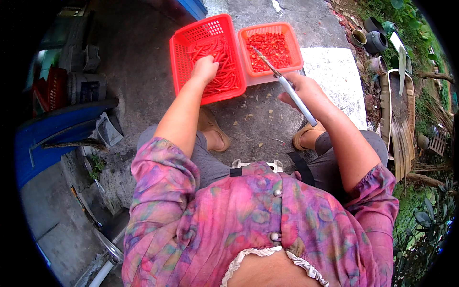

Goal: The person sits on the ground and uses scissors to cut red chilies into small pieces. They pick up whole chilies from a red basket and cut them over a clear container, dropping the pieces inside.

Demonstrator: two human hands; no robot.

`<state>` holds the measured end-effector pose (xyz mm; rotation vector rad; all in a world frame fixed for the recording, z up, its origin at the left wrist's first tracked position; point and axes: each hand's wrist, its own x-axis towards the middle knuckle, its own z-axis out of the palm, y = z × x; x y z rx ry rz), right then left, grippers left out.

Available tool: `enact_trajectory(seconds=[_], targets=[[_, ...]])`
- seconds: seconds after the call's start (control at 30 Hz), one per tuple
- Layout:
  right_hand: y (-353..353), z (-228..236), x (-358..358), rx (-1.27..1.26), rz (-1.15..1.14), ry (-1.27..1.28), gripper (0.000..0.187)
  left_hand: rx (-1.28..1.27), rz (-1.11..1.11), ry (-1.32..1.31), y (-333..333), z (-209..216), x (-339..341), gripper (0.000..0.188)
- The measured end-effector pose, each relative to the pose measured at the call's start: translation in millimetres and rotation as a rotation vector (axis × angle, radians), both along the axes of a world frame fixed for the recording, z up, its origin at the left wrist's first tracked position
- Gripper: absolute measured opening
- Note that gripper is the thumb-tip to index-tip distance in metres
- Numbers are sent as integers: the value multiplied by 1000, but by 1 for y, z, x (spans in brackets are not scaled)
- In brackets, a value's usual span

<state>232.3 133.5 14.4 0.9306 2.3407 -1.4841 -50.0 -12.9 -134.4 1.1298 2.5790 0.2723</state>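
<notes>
My left hand [205, 70] reaches down into a red plastic basket [180, 62], its fingers curled among the long whole red chilies [226, 79]. The fingertips are partly hidden, so how many chilies they grip cannot be told. Wrapped around the pale grey handle of a pair of scissors [297, 99] is my right hand [303, 91]. Their narrow blades point up and left, over an orange-red basket [270, 27] that holds chopped red chili pieces [275, 48]. The scissors are seen nearly edge-on, so the gap between the blades is unclear.
A white board [334, 76] lies right of the baskets. My sandalled feet [213, 129] rest on concrete. Pots [376, 42] and a long weathered trough [399, 105] stand along the planted right edge. At left are a blue panel [57, 136] and a grey bucket [88, 87].
</notes>
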Motion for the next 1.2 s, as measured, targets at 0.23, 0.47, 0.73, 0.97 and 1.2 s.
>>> enact_trajectory(seconds=[0.23,0.47,0.73,0.97,1.2], targets=[[3,-4,1,8,35,64,32,345,212,-966,12,97,34,9],[-5,8,3,-177,14,205,38,371,176,-1181,2,156,75,8],[-2,0,5,-321,-11,284,35,400,137,-1206,11,168,99,8],[-1,-3,6,-263,-60,293,37,356,164,-1294,22,153,95,8],[1,12,-3,-297,-132,30,38,314,112,-1249,34,139,87,11]])
